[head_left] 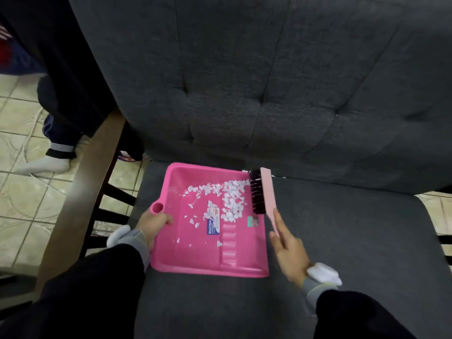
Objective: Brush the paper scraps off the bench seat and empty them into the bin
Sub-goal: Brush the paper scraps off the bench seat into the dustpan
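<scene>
Backrest point(269, 81): dark grey tufted fabric, rises beyond both hands and fills the far side.
Bench seat point(342, 241): same grey fabric, spreads under and between both hands, widest to the right of the right hand.
Tiled floor point(24, 192): pale tiles, well to the left of the left hand.
Wooden board point(93, 182): brown, runs slantwise just left of the left hand, between seat and floor.
Socked foot point(46, 165): white sock below a dark trouser leg, stands on the tiles far left of the left hand.
Dustpan point(186, 255): bright pink, lies flat on the seat between the two hands.
Left hand point(154, 225): fingers curled round the dustpan's handle at its left rim, gripping it.
Right hand point(289, 250): thumb and nearly straight fingers clasp the brush handle, just right of the dustpan.
Brush point(265, 192): pale pink back, black bristles turned left, touches the dustpan's right edge beyond the right hand.
Paper scraps point(232, 199): white, mostly heaped inside the dustpan against the bristles, with some strewn toward the left hand; a few specks sit on the seat seam beyond the brush tip.
Sticker point(213, 226): blue and white label on the dustpan floor, midway between the hands.
</scene>
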The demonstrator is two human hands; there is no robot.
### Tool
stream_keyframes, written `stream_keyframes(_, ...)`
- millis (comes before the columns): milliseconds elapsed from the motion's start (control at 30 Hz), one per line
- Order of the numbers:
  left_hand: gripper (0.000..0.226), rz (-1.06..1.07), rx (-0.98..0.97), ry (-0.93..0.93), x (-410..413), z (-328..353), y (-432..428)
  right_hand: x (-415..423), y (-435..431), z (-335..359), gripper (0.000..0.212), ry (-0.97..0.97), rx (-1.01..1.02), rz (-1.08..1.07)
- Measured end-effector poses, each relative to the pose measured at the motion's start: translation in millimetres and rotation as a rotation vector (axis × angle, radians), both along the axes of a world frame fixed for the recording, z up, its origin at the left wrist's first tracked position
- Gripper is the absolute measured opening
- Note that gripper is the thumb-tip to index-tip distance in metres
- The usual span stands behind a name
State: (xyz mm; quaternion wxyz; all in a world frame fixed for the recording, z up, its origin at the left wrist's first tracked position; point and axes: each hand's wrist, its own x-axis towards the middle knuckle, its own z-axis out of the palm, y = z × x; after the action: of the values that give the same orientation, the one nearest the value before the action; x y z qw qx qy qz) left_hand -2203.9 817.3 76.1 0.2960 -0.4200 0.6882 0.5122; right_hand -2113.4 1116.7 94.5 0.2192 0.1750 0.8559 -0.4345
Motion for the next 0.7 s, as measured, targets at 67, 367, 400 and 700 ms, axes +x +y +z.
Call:
stream_keyframes(67,0.019,-0.019,0.047,-0.007,14,8,12,5,15,11,0.057,0.013,-0.037,-0.038)
stream_keyframes(367,0.035,-0.031,0.095,0.086,61,20,62,42,46,44,0.055,-0.045,-0.057,0.020)
stream_keyframes(400,0.034,-0.031,0.097,0.083,65,20,66,43,47,47,0.056,-0.051,-0.069,0.015)
stream_keyframes(700,0.031,-0.045,0.166,0.038,93,16,94,56,46,39,0.022,-0.034,-0.069,-0.088)
